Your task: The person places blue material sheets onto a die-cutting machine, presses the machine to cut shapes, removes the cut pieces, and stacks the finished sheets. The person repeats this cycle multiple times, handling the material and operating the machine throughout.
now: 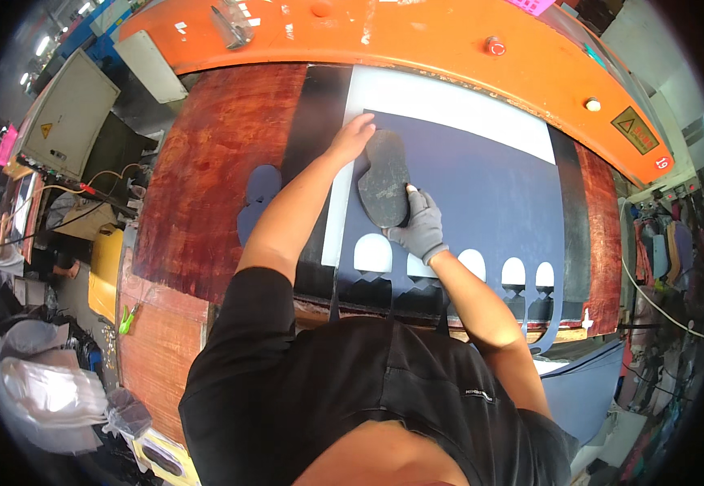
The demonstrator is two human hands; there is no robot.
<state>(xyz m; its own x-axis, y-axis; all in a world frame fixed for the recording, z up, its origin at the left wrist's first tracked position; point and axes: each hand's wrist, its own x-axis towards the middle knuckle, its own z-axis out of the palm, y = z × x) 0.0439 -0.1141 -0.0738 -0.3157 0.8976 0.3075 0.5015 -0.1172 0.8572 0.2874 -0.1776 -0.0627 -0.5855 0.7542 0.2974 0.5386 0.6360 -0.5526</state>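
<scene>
A dark, sole-shaped cutting die [386, 180] lies on a blue-grey sheet [482, 194], near the sheet's left edge. My right hand [421, 228], in a grey glove, grips the near right side of this die, thumb at its near end and fingers along its side. My bare left hand [354, 141] rests at the sheet's far left corner, just beside the die's far end, its fingers stretched out. Rounded cut-outs run along the sheet's near edge. To the left of my left forearm lies a cut blue-grey sole piece [264, 185], partly hidden by the arm.
An orange machine beam [417, 40] with a red button [495, 46] spans the far side. Under the sheet are a white board [457, 105] and a reddish-brown table [214, 138]. At left stand a grey cabinet [72, 113] and plastic bags [48, 389]; a green clip [128, 319] lies nearer.
</scene>
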